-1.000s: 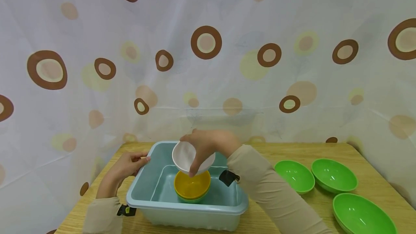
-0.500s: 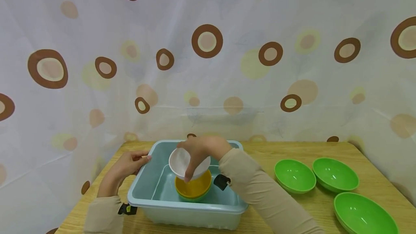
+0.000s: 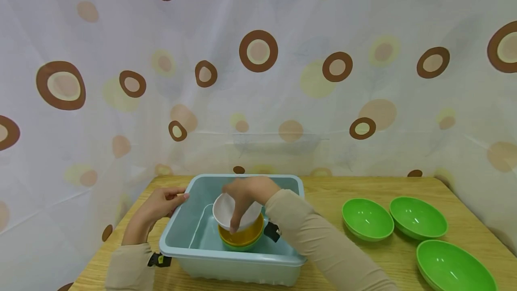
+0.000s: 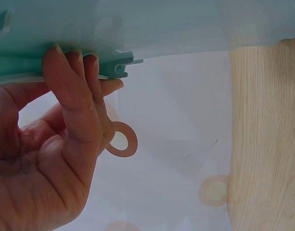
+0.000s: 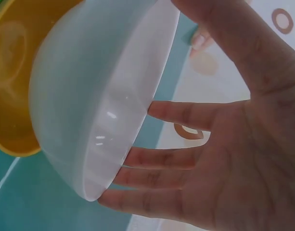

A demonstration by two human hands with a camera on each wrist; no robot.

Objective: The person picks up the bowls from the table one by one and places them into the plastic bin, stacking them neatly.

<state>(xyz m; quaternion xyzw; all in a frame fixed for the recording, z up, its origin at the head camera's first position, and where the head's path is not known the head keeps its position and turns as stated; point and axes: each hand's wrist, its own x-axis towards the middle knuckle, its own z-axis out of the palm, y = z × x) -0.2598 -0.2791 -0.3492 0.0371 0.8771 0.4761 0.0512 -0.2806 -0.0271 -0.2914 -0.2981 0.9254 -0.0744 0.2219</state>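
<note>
My right hand [image 3: 249,194] holds a white bowl [image 3: 224,210] by its rim, thumb on the near side, inside the light blue plastic basin [image 3: 234,257]. Under it sits a yellow bowl [image 3: 246,237], nested in a green bowl [image 3: 239,248] on the basin floor. In the right wrist view, the white bowl [image 5: 65,106] is tilted, its outside close over the yellow bowl [image 5: 12,62]; whether they touch I cannot tell. My left hand [image 3: 158,205] grips the basin's left rim; the left wrist view shows its fingers [image 4: 72,106] curled up beneath the rim.
To the right on the wooden table [image 3: 327,187] stand three green bowls: one nearer the basin [image 3: 367,220], another behind it to the right [image 3: 418,218], and the third at the front right [image 3: 454,266]. A patterned curtain [image 3: 299,102] hangs behind the table.
The right hand has lowered the white bowl toward the yellow bowl, drifting slightly left at first. The left hand stays on the basin rim.
</note>
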